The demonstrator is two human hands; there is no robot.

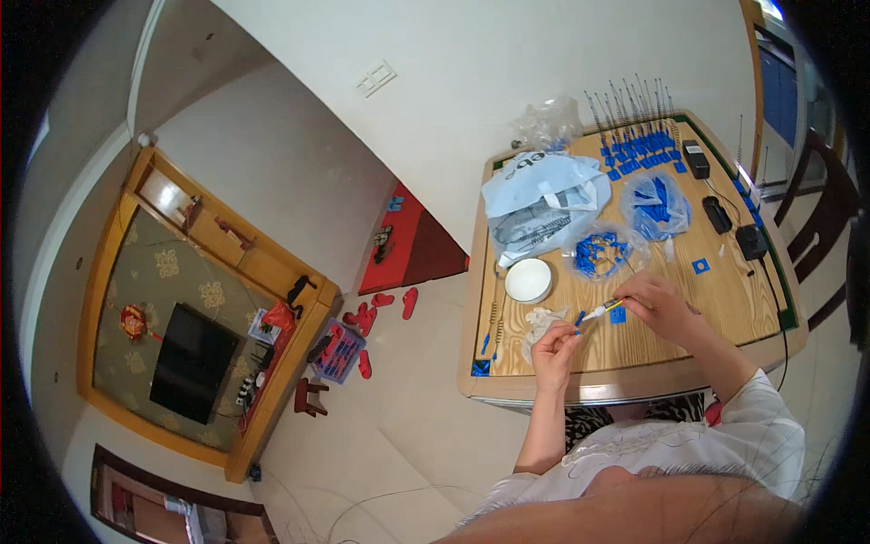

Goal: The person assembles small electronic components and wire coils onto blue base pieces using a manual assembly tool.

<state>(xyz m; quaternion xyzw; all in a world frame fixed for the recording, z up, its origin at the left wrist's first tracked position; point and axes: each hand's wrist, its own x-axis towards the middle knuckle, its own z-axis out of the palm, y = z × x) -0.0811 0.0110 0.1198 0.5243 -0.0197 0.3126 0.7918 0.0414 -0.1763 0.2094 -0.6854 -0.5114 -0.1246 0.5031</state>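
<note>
Over the near edge of the table, my left hand point(551, 355) is closed in a pinch on a small blue piece point(579, 319). From the right, my right hand point(656, 306) grips a slim white-and-yellow tube point(600, 312), its white end pointing at the blue piece. Whether the two touch is too small to tell. Below the tube lies a flat blue square point(618, 315), partly behind my right hand. Crumpled white tissue point(540, 325) sits beside my left hand. Just beyond are a white bowl point(528, 281) and a clear bag of small blue parts point(600, 254).
Thin springy rods on blue square bases point(643, 145) stand in rows at the far side. A pale blue plastic bag point(547, 201), another bag of blue pieces point(658, 207) and black corded adapters point(750, 241) share the table point(743, 317). A dark chair point(820, 208) stands at right.
</note>
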